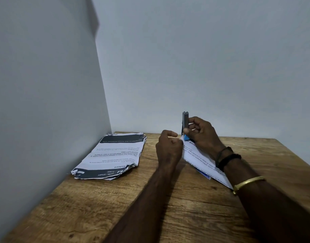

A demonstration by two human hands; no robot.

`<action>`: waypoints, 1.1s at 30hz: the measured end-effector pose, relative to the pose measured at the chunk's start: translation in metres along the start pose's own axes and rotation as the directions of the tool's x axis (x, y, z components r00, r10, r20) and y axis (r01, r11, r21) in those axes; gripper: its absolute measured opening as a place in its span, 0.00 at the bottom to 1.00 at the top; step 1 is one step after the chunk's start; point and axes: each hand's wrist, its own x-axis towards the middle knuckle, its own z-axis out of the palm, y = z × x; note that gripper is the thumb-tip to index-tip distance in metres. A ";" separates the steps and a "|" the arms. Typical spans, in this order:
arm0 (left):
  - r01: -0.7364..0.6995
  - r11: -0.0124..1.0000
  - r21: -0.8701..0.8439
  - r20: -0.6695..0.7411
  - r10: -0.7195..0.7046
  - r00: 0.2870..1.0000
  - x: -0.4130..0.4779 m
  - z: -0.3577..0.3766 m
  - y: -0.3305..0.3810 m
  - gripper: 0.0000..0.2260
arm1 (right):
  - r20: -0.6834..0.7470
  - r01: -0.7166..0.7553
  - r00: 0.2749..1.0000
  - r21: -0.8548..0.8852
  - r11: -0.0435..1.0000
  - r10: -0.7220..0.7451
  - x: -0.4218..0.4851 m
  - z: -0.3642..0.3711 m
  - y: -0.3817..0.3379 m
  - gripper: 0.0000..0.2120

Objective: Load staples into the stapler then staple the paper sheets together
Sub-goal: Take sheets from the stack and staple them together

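A small stapler (185, 122) stands on end with its grey metal top swung upward and a blue base at the bottom. My right hand (202, 135) grips it from the right. Under that hand lie white printed paper sheets (201, 159), running toward the near right. My left hand (169, 145) is curled just left of the stapler, fingertips pinched close to the sheets' top corner. Whether it holds staples is hidden by the fingers.
A second, crumpled stack of printed sheets (113, 155) lies at the back left, against the left wall. The wooden table (115, 207) fits into a corner of two grey walls. Its right edge runs diagonally at the far right.
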 end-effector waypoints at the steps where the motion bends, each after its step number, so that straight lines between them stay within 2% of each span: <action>1: -0.010 1.000 0.003 -0.013 0.010 1.000 0.001 0.000 -0.001 0.06 | 0.009 -0.021 1.000 0.047 0.999 0.020 -0.001 0.001 0.000 0.13; 2: -0.021 1.000 0.010 -0.021 0.021 1.000 0.002 0.000 -0.002 0.04 | 0.013 -0.035 0.999 0.100 0.994 0.034 -0.002 0.001 -0.002 0.13; 5: -0.012 1.000 0.007 0.005 0.012 1.000 0.005 0.000 -0.006 0.09 | -0.020 -0.051 0.998 0.246 0.968 0.057 -0.004 0.000 -0.009 0.13; 7: 0.033 0.999 -0.018 0.001 -0.033 0.999 0.008 -0.001 -0.009 0.10 | -0.031 -0.058 0.997 0.241 0.969 0.068 -0.006 -0.002 -0.013 0.13; 13: 0.114 0.981 -0.155 -0.090 -0.129 0.988 0.015 -0.003 -0.012 0.15 | 0.049 -0.098 0.993 -0.095 0.991 0.103 -0.028 -0.006 -0.018 0.12; 16: 0.120 0.976 -0.183 -0.128 -0.145 0.981 0.018 -0.003 -0.014 0.18 | 0.094 -0.144 0.981 -0.245 0.959 0.171 -0.040 -0.007 -0.022 0.11; 20: 0.101 0.964 -0.246 -0.181 -0.148 0.972 0.021 -0.007 -0.018 0.21 | 0.167 -0.129 0.957 -0.483 0.866 0.236 -0.054 -0.004 -0.025 0.14; 23: 0.086 0.967 -0.239 -0.194 -0.135 0.972 0.021 -0.008 -0.018 0.22 | 0.226 -0.122 0.926 -0.580 0.805 0.303 -0.062 0.003 -0.024 0.16; 28: 0.088 0.968 -0.236 -0.172 -0.131 0.976 0.018 -0.007 -0.018 0.22 | 0.231 -0.064 0.927 -0.677 0.734 0.294 -0.065 0.012 -0.021 0.17; 30: 0.096 0.962 -0.256 -0.156 -0.139 0.978 0.017 -0.007 -0.016 0.22 | 0.221 -0.069 0.930 -0.681 0.729 0.295 -0.064 0.012 -0.019 0.17; 33: 0.124 0.935 -0.331 -0.127 -0.174 0.977 0.017 -0.005 -0.013 0.23 | 0.211 -0.090 0.938 -0.620 0.779 0.276 -0.065 0.008 -0.017 0.17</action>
